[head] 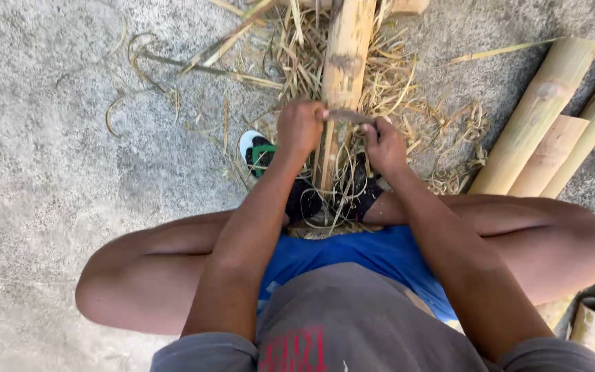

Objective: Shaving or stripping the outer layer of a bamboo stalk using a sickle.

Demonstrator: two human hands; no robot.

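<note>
— Both hands closed on what?

— My left hand [300, 126] and right hand [384, 143] each clench an end of the thin dark curved blade [350, 116], set crosswise on the long pale bamboo pole [343, 62], which runs straight away from me between my feet.

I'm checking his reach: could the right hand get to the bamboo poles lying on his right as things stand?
Probably not yet: the right hand grips one end of a blade across the upright bamboo pole. The bamboo poles lie unobstructed beside it.
</note>
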